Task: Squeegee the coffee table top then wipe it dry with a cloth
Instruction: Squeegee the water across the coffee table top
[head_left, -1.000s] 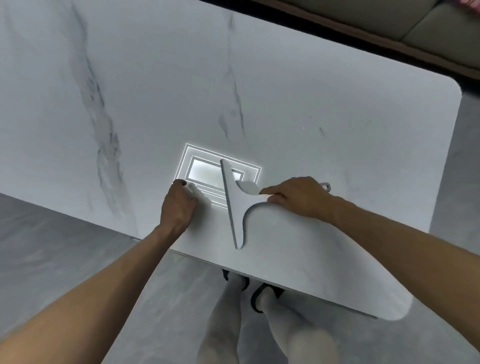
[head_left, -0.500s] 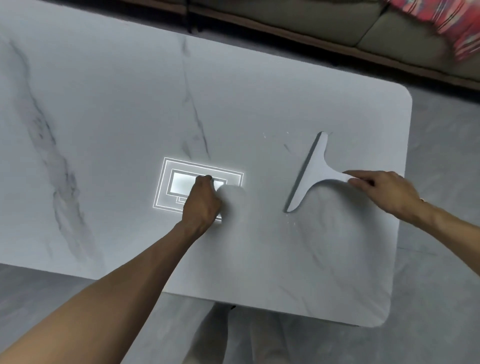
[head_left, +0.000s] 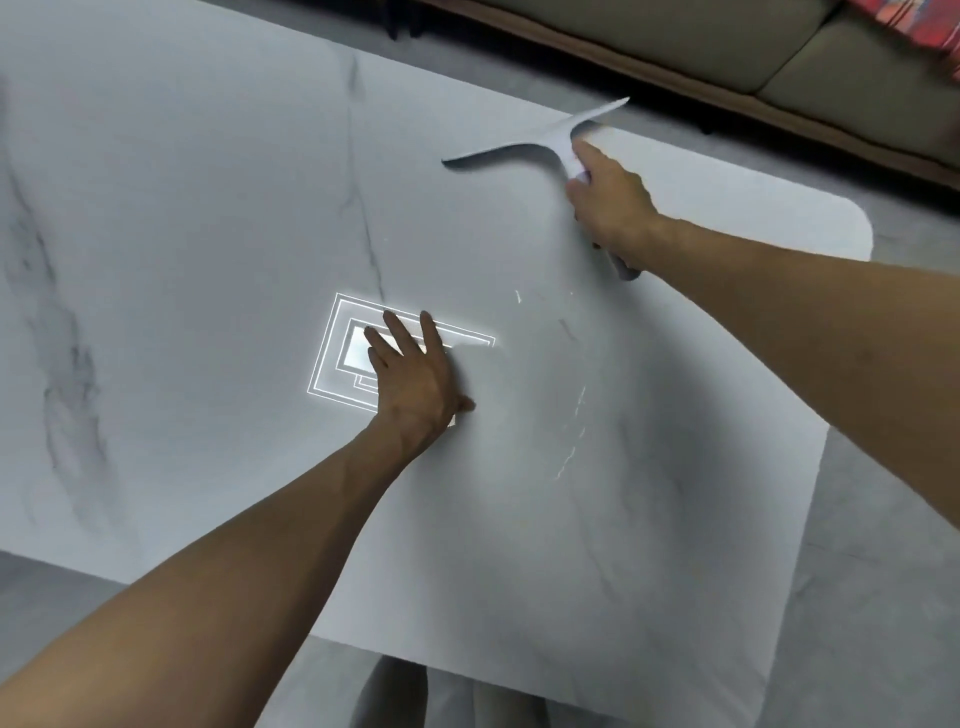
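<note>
The worktop (head_left: 182, 208) is a wide white slab with grey veins like marble and with rounded corners, and it fills most of the head view. The right hand (head_left: 610, 200) reaches to the far right part of it and grips the handle of the squeegee (head_left: 540, 140), with the fingers curled around the handle; the end of the handle comes out below the wrist. The squeegee is white and has the shape of a T. Its long blade lies across the far edge of the worktop, with one end pointing to the left over the surface and the other end pointing toward the sofa (head_left: 727, 41). The blade looks a little blurred, and it is not possible to tell if it touches the surface or is just above it. The left hand (head_left: 415, 374) rests flat on the middle of the worktop, palm down, with the fingers straight and spread, and it holds nothing. It partly covers a bright rectangular reflection of a lamp (head_left: 337, 358) on the glossy surface. To the right of this hand, between the two arms, some thin shining water streaks (head_left: 576, 415) lie on the surface. Behind the worktop stands the sofa with olive cushions, and a red patterned fabric (head_left: 914, 26) shows in the upper right corner. Grey floor (head_left: 883, 519) is visible at the right side and at the near left corner. Below the near edge of the worktop the legs of the person (head_left: 415, 696) are partly visible.
</note>
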